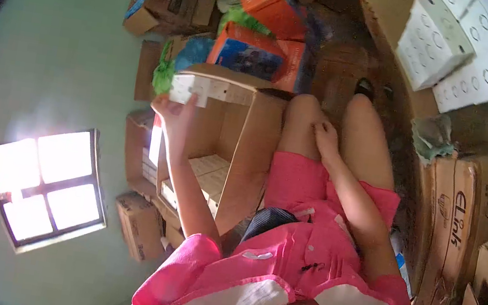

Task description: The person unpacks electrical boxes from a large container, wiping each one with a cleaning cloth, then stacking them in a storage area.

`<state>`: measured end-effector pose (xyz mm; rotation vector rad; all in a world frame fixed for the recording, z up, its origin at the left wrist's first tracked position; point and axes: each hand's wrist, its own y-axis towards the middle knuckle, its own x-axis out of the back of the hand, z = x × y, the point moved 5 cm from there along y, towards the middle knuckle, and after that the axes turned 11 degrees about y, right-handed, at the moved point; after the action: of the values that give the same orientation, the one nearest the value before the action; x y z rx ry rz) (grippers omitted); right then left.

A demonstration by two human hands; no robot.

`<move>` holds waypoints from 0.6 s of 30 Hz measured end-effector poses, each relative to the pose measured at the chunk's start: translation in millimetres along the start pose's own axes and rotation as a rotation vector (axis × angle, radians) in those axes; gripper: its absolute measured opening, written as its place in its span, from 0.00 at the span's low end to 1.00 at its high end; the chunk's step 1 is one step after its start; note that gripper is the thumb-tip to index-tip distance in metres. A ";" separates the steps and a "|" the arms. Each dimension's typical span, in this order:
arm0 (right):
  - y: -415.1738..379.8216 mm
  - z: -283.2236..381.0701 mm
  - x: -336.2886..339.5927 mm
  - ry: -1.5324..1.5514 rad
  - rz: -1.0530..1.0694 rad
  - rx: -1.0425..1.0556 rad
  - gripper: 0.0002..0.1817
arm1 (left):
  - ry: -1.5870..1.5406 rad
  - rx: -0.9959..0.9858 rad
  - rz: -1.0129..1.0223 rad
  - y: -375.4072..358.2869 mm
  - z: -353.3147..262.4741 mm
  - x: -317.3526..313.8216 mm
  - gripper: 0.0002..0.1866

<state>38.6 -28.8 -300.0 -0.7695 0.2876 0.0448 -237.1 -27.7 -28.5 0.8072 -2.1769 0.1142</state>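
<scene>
At the far end of an open cardboard box (243, 159), my left hand (172, 110) grips a small white box (185, 88), thumb and fingers on its near edge. Other white boxes (231, 92) stand in a row along the far wall of the carton. More pale boxes (208, 171) lie in its near part, below my left forearm. My right hand (325, 138) rests on my thigh with nothing visible in it, its fingers loosely apart.
Orange and blue boxes (249, 52) are piled beyond the carton. Another carton (136, 155) with white boxes stands at its left. On my right are large brown cartons (453, 209) and white boxes with printed circles (433, 45). A bright window (49, 183) is in the left wall.
</scene>
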 end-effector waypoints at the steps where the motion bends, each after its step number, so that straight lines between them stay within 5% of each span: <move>1: -9.4 10.0 -1.7 0.009 0.010 -0.032 0.29 | -0.016 -0.018 0.007 0.6 28.9 -1.6 0.38; 6: 12.9 -17.1 4.1 0.013 0.020 0.043 0.23 | 0.005 0.032 0.158 9.8 119.7 -34.5 0.43; 7: 19.6 -26.2 6.2 0.055 -0.052 0.090 0.18 | 0.198 -0.060 0.081 24.2 154.2 -41.1 0.44; 18: 25.7 -29.2 15.8 0.081 -0.087 0.035 0.14 | 0.345 0.005 0.105 44.4 156.6 -77.7 0.37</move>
<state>43.0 -31.6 -341.6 -0.7490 0.3308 -0.0731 -328.0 -4.5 -182.5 0.6242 -1.8907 0.2908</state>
